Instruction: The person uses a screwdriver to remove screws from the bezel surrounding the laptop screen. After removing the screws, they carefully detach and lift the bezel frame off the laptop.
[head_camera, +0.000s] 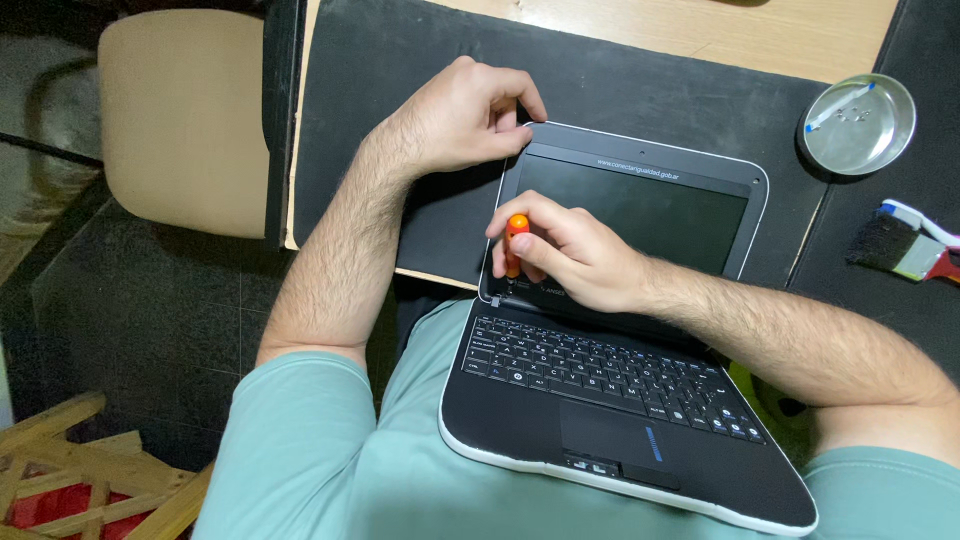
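A small black laptop (620, 330) with white edging is laid open. Its lid corner is pinched by the left hand (455, 120). An orange-handled screwdriver (514, 245) is gripped by the right hand (570, 255) at the hinge.

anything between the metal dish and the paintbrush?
Head view: nothing. Bare black mat separates the round metal dish from the paintbrush.

Black laptop (620, 400) w/ white edge, orange screwdriver (515, 240), silver dish (860, 125) (shiny), black mat (400, 90).
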